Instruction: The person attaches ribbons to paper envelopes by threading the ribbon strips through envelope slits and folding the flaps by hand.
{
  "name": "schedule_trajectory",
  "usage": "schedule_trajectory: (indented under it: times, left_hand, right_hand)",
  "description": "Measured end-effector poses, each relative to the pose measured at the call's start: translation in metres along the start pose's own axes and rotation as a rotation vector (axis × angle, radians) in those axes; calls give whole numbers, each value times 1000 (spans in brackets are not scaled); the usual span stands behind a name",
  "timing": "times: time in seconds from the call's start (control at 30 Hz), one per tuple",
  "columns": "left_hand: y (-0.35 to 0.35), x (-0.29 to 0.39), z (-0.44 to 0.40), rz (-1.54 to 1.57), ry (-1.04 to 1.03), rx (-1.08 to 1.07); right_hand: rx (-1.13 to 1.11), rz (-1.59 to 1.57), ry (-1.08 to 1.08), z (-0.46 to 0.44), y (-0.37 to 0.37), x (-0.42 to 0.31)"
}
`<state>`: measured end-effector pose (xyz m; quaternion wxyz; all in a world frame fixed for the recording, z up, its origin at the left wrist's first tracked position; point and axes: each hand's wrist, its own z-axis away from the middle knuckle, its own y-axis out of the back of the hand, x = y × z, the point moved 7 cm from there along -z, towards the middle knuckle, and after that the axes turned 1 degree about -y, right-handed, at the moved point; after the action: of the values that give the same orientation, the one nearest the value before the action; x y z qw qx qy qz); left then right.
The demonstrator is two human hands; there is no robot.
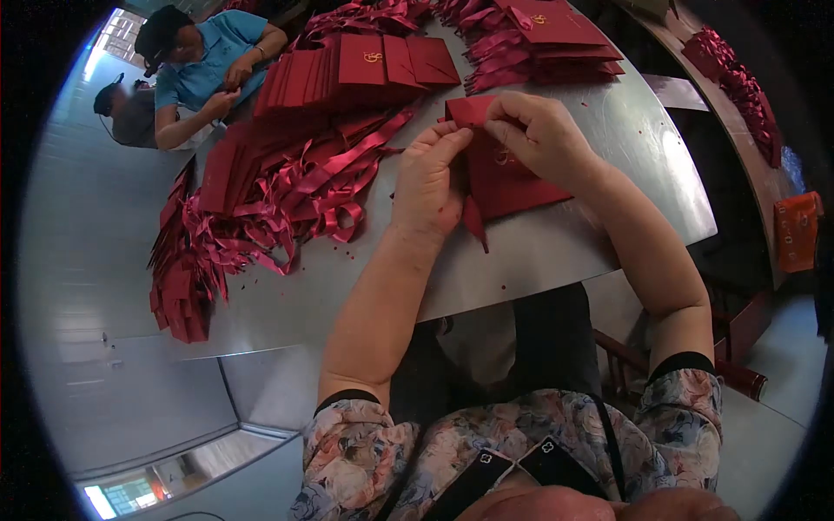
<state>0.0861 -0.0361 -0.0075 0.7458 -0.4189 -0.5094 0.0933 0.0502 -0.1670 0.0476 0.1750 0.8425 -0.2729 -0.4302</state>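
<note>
Shiny metal tbl. (556,260) mid-rm., brown side ctr. (766,189) at r., pale flr. (786,347) below, bright light (97,57) upper l.

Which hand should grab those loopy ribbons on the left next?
Probably the left hand: it's nearer those ribbons, and the right hand is farther away. Both seem busy at the red bag, though.

Right hand (549,143) across the bag (512,198) — part of the gold mark (502,157) vanishes behind it! Left hand (426,178) masks some of the left edge. Far ribbons (369,13) run off the top, a person (135,117) sits half hidden behind the blue shirt (195,65) — and those specks (503,287)? Too tiny to name.
</note>
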Motion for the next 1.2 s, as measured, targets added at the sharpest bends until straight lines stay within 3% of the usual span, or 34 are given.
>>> schedule_trajectory:
  times: [0.3,0.4,0.47,0.6,0.67,0.83,0.9,0.93,0.97,1.0,1.07,1.2]
  left_hand:
    - [2,15,8,-576,-299,144]
    - [1,20,11,-776,-466,138]
    - [-10,27,19,-1082,-617,161]
    - [-23,30,23,-1209,-799,99]
    - [-13,25,17,-984,-530,115]
    - [-7,25,11,-1050,-505,102]
    - [1,22,5,-1011,-447,124]
    - [9,16,-1,-753,-344,110]
    - [16,9,-6,-495,-241,95]
    - [19,10,-8,-496,-243,95]
    - [27,1,-13,-317,-75,34]
    - [25,1,-10,-230,6,68]
  right_hand:
    - [-37,110,13,2,-4,-10]
    - [-8,289,130,5,-8,-18]
    - [-14,338,106,8,-12,-20]
    - [24,360,96,11,-15,-17]
    - [6,369,83,12,-17,-14]
    - [-47,504,85,13,-25,-13]
    - [42,100,-118,11,-19,6]
    - [42,99,-117,9,-19,8]
    - [-9,-74,-281,9,-21,21]
    - [-61,-247,-443,12,-26,31]
    - [-77,-352,-482,13,-28,30]
    - [-100,-666,-590,17,-39,38]
